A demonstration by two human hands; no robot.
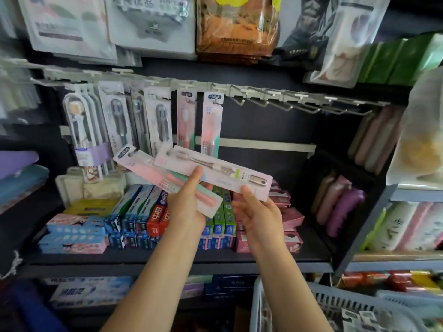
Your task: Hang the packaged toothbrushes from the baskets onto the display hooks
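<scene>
My left hand [189, 200] grips two toothbrush packs at once: a pink-and-green pack [153, 173] underneath and a pale pink pack with a grey brush [215, 167] on top, under the thumb. My right hand [257, 209] pinches the lower right end of the grey-brush pack. Both packs lie slanted in front of the shelf. Above them, a hook rail carries hung toothbrush packs [211, 121] on its left half. The display hooks [282, 104] on the right half are bare. A pale blue basket [335, 305] with more packs sits at the bottom right.
Stacked toothpaste boxes [143, 219] fill the shelf below my hands. Large bagged goods [237, 27] hang above the rail. Soft pink and purple items [340, 207] stand in a dark compartment on the right. A grey shelf unit [407, 195] juts out at the far right.
</scene>
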